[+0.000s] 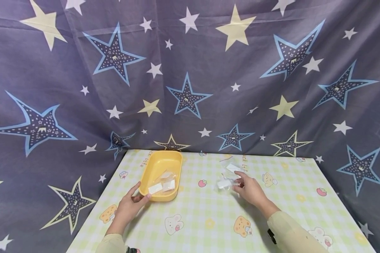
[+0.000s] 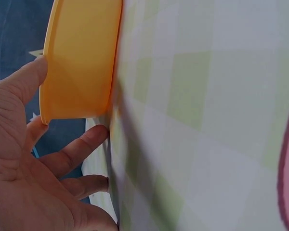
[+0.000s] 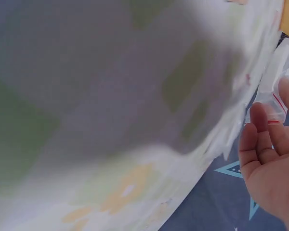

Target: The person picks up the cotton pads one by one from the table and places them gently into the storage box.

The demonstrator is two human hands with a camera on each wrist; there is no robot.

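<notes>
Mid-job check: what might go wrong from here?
The right hand pinches a clear bag, whose thin plastic might slip free.

A second bag lies close behind it on the table, so it might get nudged or dragged along.

The left hand steadies the yellow tray at one corner, so a knock might swivel it.

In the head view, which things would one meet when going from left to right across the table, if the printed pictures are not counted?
Left grip → yellow tray → nearer clear packet → right grip.
</notes>
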